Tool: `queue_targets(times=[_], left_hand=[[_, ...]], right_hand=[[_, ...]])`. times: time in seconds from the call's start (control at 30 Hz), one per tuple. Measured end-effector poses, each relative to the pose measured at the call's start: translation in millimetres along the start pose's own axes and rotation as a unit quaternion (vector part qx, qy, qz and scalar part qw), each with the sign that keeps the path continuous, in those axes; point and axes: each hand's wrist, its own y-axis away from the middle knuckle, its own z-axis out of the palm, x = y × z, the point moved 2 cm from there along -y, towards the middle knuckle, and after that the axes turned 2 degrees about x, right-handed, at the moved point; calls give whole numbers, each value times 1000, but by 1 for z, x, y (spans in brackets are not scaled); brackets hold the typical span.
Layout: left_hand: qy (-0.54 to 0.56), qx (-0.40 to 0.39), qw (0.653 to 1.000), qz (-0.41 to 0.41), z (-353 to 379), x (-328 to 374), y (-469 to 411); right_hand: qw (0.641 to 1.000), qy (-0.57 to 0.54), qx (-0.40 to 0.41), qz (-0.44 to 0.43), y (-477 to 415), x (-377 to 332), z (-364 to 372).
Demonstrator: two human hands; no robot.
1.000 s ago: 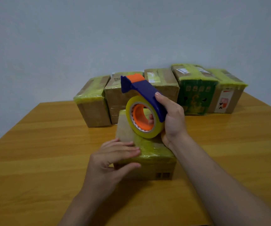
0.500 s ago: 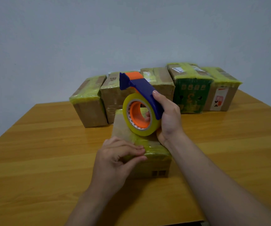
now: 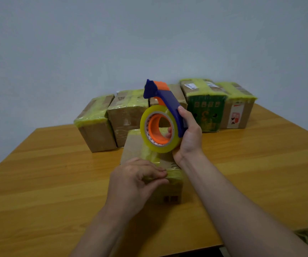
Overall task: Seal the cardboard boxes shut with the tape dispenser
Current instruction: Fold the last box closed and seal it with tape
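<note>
Behind tape dispenser [image 3: 169, 102], right hand [image 3: 190, 135] partly hidden

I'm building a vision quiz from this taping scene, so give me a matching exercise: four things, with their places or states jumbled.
Things:
1 dispenser
2 near box
3 green box
4 left hand

Places or states:
A in the back row
B gripped by the right hand
C pinching tape
D alone in front, partly taped

Pairs: 1-B, 2-D, 3-A, 4-C
</note>
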Motion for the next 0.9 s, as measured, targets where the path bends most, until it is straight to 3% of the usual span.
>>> queue_targets(times=[0.1, 0.3, 0.5, 0.8, 0.9], left_hand=[[-30, -41, 999, 3, -2, 4, -7], [-65, 26, 996, 53, 28, 29, -4], [-134, 33, 990, 26, 38, 42, -2], [27, -63, 998, 5, -26, 10, 30], [43, -36, 998, -40, -56, -15, 41]], right_hand=[[1000, 0, 12, -23, 3, -10, -3], [992, 6, 91, -82, 12, -21, -6], [990, 14, 101, -99, 14, -38, -14], [986, 68, 20, -153, 22, -73, -30], [987, 65, 4, -148, 28, -75, -25]])
